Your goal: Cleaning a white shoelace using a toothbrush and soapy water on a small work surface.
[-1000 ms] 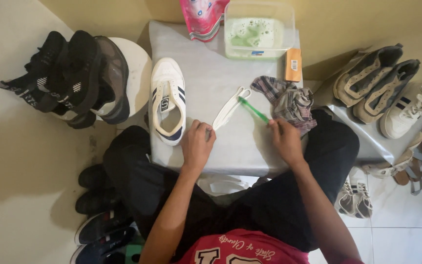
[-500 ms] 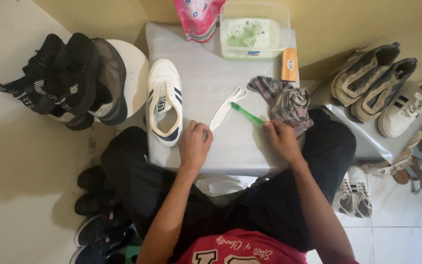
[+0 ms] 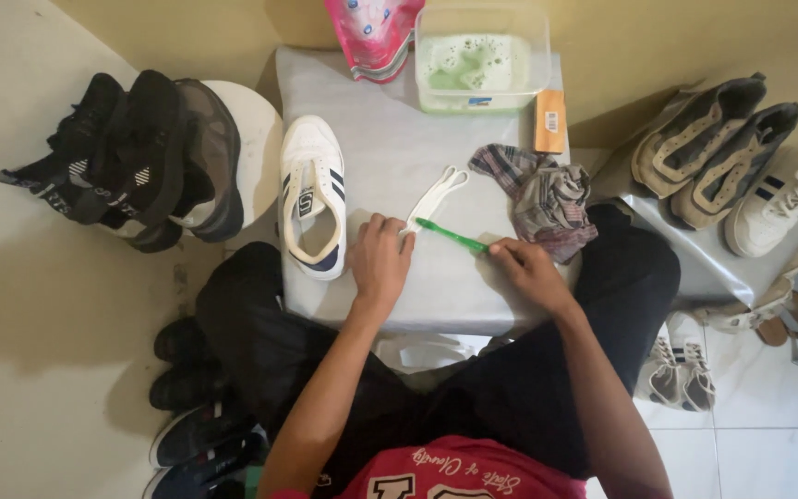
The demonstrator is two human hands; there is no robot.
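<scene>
Swung the slim green plastic toothbrush (image 3: 452, 237) down flatter onto the white flat shoelace (image 3: 436, 196), right hand (image 3: 530, 271) fingers pinching its handle, left hand (image 3: 380, 261) fingers pressing the lace end to the grey table (image 3: 390, 157).

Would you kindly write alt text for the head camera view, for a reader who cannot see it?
A seated person's left hand pins white shoelaces on a grey table while the right hand scrubs them with a green toothbrush. Beside them lie a white sneaker, a crumpled cloth and a tub of soapy green water.
</scene>
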